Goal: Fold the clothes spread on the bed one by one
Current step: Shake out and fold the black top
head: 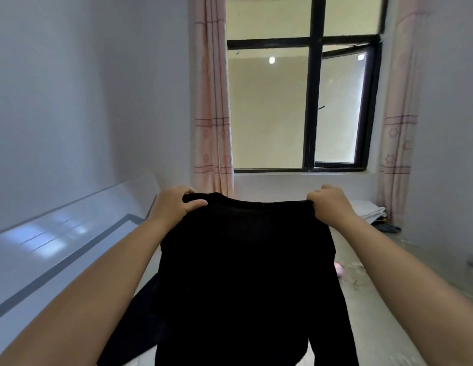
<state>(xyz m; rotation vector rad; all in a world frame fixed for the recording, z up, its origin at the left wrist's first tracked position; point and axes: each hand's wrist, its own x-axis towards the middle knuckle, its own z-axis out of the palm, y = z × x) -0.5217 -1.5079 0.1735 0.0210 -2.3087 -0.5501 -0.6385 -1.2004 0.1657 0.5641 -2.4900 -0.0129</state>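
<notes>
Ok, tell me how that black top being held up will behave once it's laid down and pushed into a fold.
The black top is probably floppy: gripped by the left hand and right hand, it hangs limp between them. It looks light, since pinching fingers alone carry it. On the bed it would likely bunch rather than slide flat.

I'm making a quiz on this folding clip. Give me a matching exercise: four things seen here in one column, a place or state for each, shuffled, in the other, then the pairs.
Things:
1. black top
2. left hand
3. curtain
4. folded grey cloth

Places or states:
A. hangs beside the black-framed window
B. lies at the far right of the bed
C. held up by its shoulders, hanging down
D. grips one shoulder, opposite the right hand

Pairs: 1-C, 2-D, 3-A, 4-B
</notes>
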